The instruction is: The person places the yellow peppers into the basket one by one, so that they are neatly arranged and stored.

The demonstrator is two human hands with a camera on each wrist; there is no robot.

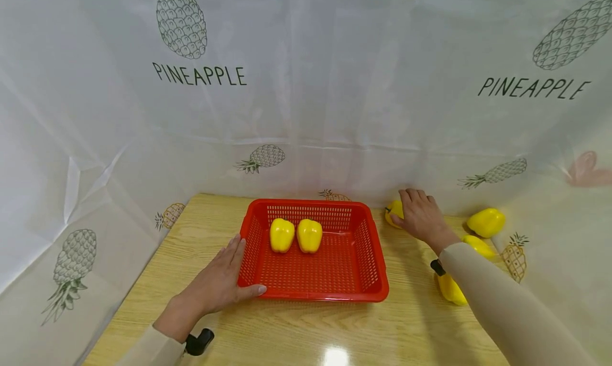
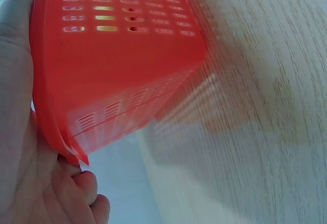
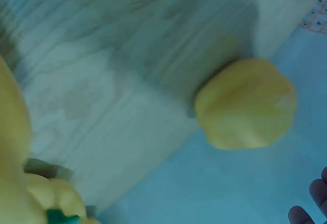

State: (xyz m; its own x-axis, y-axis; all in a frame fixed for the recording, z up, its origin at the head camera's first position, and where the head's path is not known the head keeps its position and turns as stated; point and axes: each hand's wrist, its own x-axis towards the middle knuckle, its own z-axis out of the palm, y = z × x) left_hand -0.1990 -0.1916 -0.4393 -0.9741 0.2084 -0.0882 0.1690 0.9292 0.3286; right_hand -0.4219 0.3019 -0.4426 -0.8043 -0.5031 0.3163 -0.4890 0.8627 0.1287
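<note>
A red plastic basket (image 1: pixel 313 296) with slotted walls stands on the table, and two yellow bell peppers (image 1: pixel 282 235) sit side by side inside it. My left hand (image 1: pixel 215 275) rests on the basket's near left corner, fingers along the left rim and thumb across the front rim. In the left wrist view the palm lies against the red rim (image 2: pixel 43 81). My right hand (image 1: pixel 421 214) is stretched out above a yellow bell pepper (image 1: pixel 393 214) just right of the basket, partly covering it. In the right wrist view the fingertips stand apart from that pepper (image 3: pixel 245 104).
More yellow peppers lie at the right: one by the back corner (image 1: pixel 486 222), another (image 1: pixel 478 246) in front of it, and one (image 1: pixel 450 290) partly under my right forearm. A white pineapple-print sheet (image 1: pixel 334 116) hangs behind and beside the wooden table (image 1: pixel 268 331).
</note>
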